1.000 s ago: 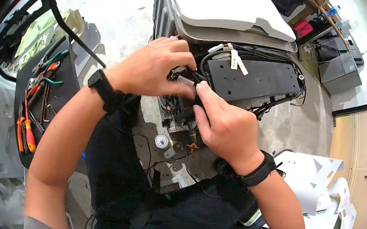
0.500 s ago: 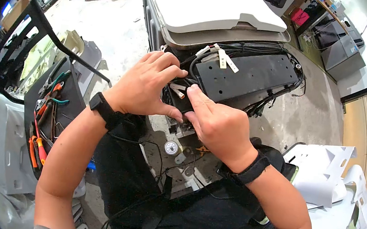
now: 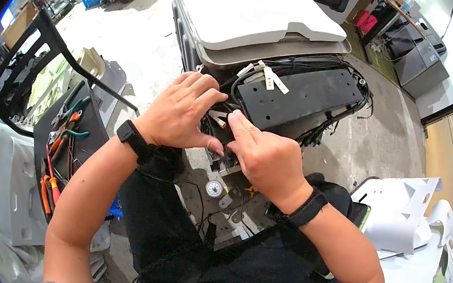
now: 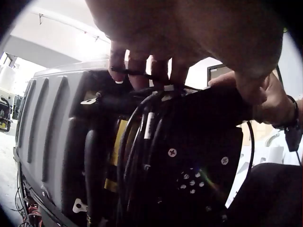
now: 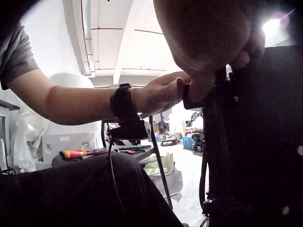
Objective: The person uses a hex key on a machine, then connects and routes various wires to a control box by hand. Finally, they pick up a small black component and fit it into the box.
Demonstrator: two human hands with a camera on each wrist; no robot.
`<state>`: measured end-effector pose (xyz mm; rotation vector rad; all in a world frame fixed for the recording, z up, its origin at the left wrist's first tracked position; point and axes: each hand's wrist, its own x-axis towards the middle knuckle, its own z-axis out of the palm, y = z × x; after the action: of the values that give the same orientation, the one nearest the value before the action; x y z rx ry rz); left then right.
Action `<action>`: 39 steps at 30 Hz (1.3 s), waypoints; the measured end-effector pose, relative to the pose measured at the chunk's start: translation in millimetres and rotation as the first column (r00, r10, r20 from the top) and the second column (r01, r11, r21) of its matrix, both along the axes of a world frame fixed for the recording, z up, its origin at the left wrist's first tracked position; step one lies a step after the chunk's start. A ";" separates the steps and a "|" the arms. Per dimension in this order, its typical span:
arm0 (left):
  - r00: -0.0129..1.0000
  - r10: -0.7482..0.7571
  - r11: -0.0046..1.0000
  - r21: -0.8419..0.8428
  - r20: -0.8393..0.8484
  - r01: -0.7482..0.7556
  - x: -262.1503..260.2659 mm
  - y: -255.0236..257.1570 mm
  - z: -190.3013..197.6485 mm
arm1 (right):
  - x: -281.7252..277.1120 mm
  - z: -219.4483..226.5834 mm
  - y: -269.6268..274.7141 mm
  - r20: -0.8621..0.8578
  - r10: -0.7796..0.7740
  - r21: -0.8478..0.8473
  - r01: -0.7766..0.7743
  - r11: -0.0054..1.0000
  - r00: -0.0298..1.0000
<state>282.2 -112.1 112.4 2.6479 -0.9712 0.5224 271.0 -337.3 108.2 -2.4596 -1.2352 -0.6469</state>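
Observation:
A black perforated box (image 3: 302, 97) stands before me, with black cables (image 3: 231, 109) running along its near left end. Over these cables reaches my left hand (image 3: 181, 112), fingers bent down onto them and thumb stretched apart toward the front. In the left wrist view, its fingertips (image 4: 138, 81) touch the cables and its thumb lies near the box's edge. My right hand (image 3: 270, 159) grips the box's near corner, index finger on top and thumb in front. Between the hands sits a white connector (image 3: 218, 118) with an orange tip. White label tags (image 3: 275, 80) hang from the cables.
Behind the box rises a grey housing with a white cover (image 3: 256, 15). Pliers and screwdrivers (image 3: 65, 136) lie on a black seat at left, beside a black chair back (image 3: 30, 73). A round gauge (image 3: 213, 189) is below the hands. White panels (image 3: 395, 217) are at right.
The head view has swung, so the box sits lower and further left. My left thumb has moved down and away from the fingers, uncovering the white connector. Both hands have hardly moved over the last half second.

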 end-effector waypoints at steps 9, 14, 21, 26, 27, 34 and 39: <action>0.998 -0.041 0.999 0.002 -0.050 0.042 17.8 15.1 -3.2 | 5.2 -5.8 2.0 0.043 -0.003 0.014 0.003 1.000 0.999; 0.998 -0.040 0.999 -0.009 -0.055 0.039 21.0 16.9 -2.2 | 4.5 -5.0 3.3 0.072 0.002 0.018 -0.003 1.000 0.997; 0.987 -0.138 0.989 0.059 0.081 0.133 26.5 13.9 -7.6 | 2.9 -1.1 3.3 0.006 0.005 -0.007 -0.005 1.000 1.000; 0.985 -0.154 0.985 0.097 0.084 0.145 25.3 13.6 -9.8 | 4.4 -4.5 2.1 0.040 0.026 0.044 -0.027 0.999 0.999; 0.987 -0.138 0.988 0.085 0.083 0.131 23.5 14.0 -11.1 | 4.2 -4.5 2.6 0.046 0.021 0.043 -0.023 0.999 0.999; 0.997 0.033 0.999 -0.001 0.075 -0.033 -5.5 4.5 -8.6 | 5.3 -5.1 3.1 0.068 0.025 0.032 -0.027 0.999 0.997; 0.990 0.138 0.990 0.009 0.002 -0.138 -22.2 -1.9 6.2 | 4.8 -5.5 3.0 0.077 0.027 0.037 -0.030 0.999 0.997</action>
<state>260.0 -114.1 118.7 2.7367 -0.7967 0.5507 275.7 -334.3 102.7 -2.4022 -1.2724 -0.7561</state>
